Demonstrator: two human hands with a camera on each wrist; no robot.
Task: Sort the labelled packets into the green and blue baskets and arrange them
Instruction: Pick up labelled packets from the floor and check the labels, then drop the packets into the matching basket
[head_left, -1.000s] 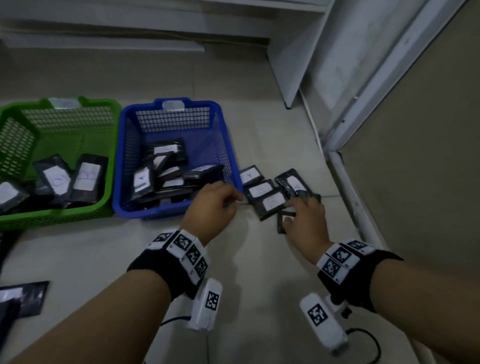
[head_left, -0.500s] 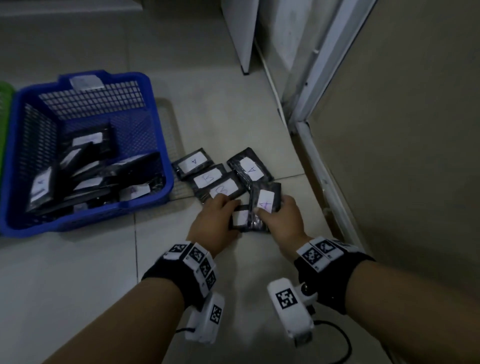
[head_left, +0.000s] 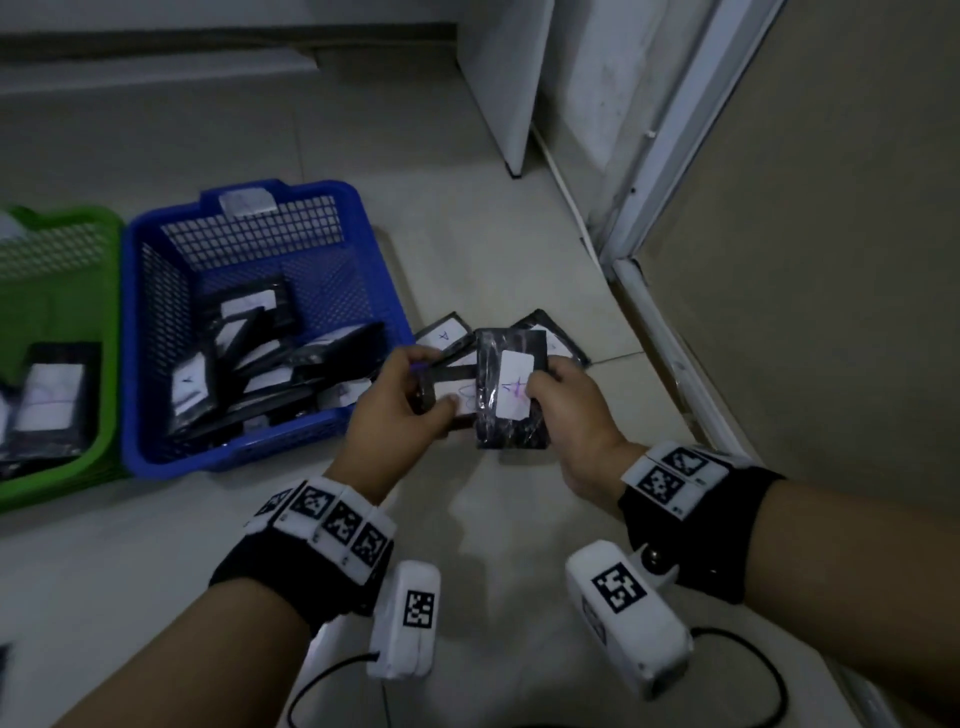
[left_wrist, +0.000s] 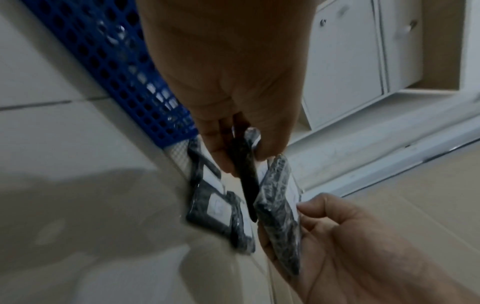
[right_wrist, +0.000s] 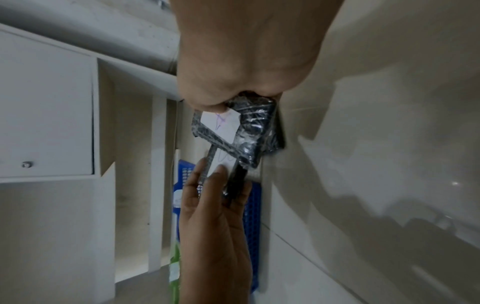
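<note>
My right hand (head_left: 540, 387) grips a black packet (head_left: 511, 395) with a white label marked A, held upright above the floor. My left hand (head_left: 434, 397) pinches a second black labelled packet (head_left: 462, 397) just left of it; its letter is unclear. In the left wrist view that packet (left_wrist: 244, 170) shows edge-on between finger and thumb, next to the right hand's packet (left_wrist: 279, 207). In the right wrist view the A packet (right_wrist: 223, 125) sits under my thumb. The blue basket (head_left: 234, 460) holds several packets, and the green basket (head_left: 106, 312) holds some too.
More labelled packets (head_left: 447, 332) lie on the tiled floor behind my hands, beside the blue basket's right wall. A white cabinet (head_left: 498, 78) and a door frame (head_left: 670, 358) close off the right side. Bare floor lies in front of the baskets.
Both hands went from reaching into the floor pile to each lifting a packet off it. The view swung left, so the green basket shows again.
</note>
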